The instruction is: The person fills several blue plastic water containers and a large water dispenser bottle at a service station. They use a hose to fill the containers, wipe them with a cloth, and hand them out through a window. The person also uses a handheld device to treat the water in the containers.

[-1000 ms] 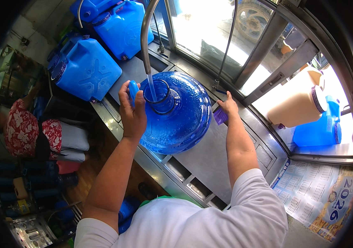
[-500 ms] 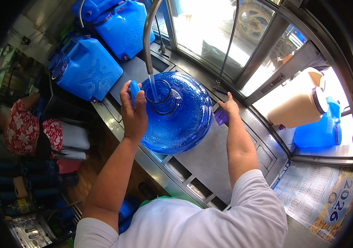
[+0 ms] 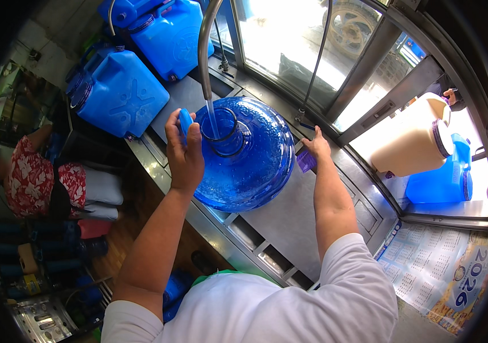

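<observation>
— Beyond the beige jug (image 3: 410, 137) at the far right, another person's hand (image 3: 450, 96) comes into view. And the blue bottle (image 3: 255, 177)?
— It stays on the desk (image 3: 292, 223), below the metal spout (image 3: 204, 51); water (image 3: 212, 114) enters its mouth.
— The fingers?
— The left hand's (image 3: 185, 160) are clamped on a light-blue piece (image 3: 185, 121). The right hand (image 3: 318, 150) is near the blue lever (image 3: 307, 127) and purple packet (image 3: 305, 162); its grip I cannot tell.
</observation>
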The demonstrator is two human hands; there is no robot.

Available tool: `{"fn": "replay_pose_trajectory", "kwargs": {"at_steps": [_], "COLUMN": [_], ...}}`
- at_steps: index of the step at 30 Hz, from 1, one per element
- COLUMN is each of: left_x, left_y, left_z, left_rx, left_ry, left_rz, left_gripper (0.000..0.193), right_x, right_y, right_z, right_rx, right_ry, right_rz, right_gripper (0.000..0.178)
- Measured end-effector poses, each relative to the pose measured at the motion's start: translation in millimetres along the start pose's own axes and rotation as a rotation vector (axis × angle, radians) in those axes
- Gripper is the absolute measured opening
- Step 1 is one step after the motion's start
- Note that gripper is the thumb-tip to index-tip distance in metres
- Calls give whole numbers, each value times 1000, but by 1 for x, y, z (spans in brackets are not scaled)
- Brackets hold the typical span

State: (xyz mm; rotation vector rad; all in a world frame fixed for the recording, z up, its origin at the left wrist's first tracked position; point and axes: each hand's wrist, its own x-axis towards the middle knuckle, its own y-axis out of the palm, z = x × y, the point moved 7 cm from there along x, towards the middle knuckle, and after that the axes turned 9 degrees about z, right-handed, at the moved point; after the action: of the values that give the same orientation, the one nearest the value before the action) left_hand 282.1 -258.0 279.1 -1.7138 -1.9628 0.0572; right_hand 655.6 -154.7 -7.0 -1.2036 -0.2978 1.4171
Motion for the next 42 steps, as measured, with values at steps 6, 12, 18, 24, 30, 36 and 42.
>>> {"fn": "replay_pose_trajectory", "kwargs": {"at_steps": [6, 12, 18, 24, 30, 36, 42], "left_x": [-1, -1, -2, -3, -4, -3, -3], "left_y": [1, 0, 0, 1, 2, 1, 0], "left_z": [0, 0, 1, 1, -1, 0, -2], "left_rx": [-14, 0, -5, -20, -29, -24, -2], "left_ry": [-3, 4, -3, -4, -2, -8, -11], "left_rz": [-2, -5, -3, -2, -3, -7, -6], "left_gripper": [56, 56, 57, 57, 57, 57, 57], "right_x": [-2, -1, -1, -3, -1, -3, 3], "right_y": [-1, 0, 0, 0, 2, 2, 2], "right_z": [1, 0, -1, 0, -4, -2, -3], "right_rx": [-5, -8, -10, -12, -3, -1, 76], "right_ry": [0, 3, -3, 4, 6, 14, 5], "right_rz": [3, 5, -2, 2, -7, -5, -51], "right_gripper": [89, 89, 89, 89, 90, 90, 87]}}
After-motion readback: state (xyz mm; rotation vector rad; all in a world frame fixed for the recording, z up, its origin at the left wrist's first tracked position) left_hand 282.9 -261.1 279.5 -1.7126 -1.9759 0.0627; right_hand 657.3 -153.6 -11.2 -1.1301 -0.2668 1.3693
